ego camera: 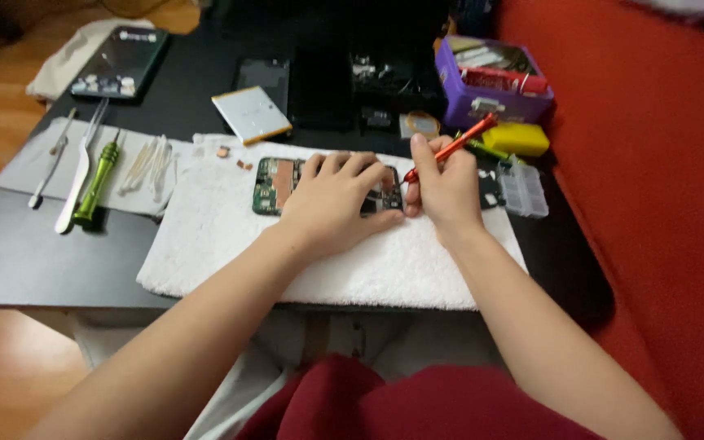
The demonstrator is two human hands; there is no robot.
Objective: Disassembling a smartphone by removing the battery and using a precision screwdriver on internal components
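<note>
My left hand [332, 204] lay flat, fingers spread and unclenched, on the opened phone [283, 185], pressing it to the white towel [230, 244]. It grasped nothing; palm and fingers covered the middle of the board. The phone sat near the towel's far edge, its green board showing at the left end, a dark strip showing between my 2 hands.

My right hand [443, 189] was clenched around the orange screwdriver [450, 148], thumb and fingers pinching the shaft low down. The tip pointed down at the phone's right end; I could not tell whether it touched. The handle slanted up and away to the right.

The towel lay on a black table [34, 261]. 2 small copper-coloured bits [234, 157] rested on the towel just beyond the phone's left end.

Left of the towel, on a grey cloth [22, 163]: a green screwdriver [98, 183], white tweezers [79, 167], a thin metal tool [50, 159], and a bunch of cotton swabs [147, 165].

Beyond the phone: a flat white battery [252, 114], a dark phone panel [261, 77]. Further left, a dark tray [122, 61] of small parts.

To my right: a purple box [490, 102], a yellow block [517, 138], and a clear compartment case [523, 189], just beside my right hand.
</note>
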